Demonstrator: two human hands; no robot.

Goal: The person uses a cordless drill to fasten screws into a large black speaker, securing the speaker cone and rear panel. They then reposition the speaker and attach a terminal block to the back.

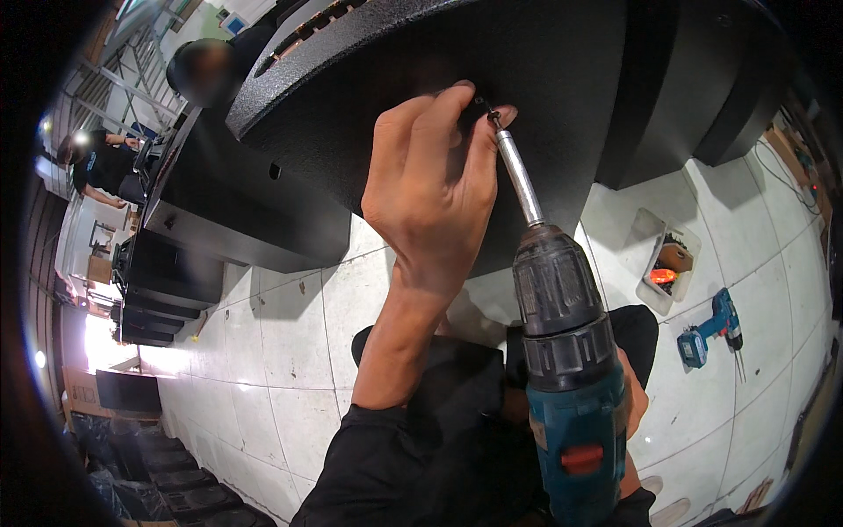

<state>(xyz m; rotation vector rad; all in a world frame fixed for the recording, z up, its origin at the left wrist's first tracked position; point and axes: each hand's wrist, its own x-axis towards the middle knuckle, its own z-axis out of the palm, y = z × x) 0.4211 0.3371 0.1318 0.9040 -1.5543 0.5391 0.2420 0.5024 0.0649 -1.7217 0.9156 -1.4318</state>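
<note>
My right hand (632, 400), partly hidden behind the tool, grips a teal and black cordless drill (571, 378) that points up and away from me. A long silver bit holder (521, 178) extends from its chuck. At the holder's tip is a small dark screw (493, 115), pinched between the thumb and fingers of my left hand (430, 180). Both are close against the textured face of a large black cabinet (544, 79); a small hole shows right by the fingertips. Whether the screw has entered the hole I cannot tell.
On the tiled floor to the right lie a second blue drill (713, 329) and a clear plastic bin (663, 263) with small parts and an orange item. More black cabinets (237, 215) stand at the left. Two other people (110, 167) are at the far left.
</note>
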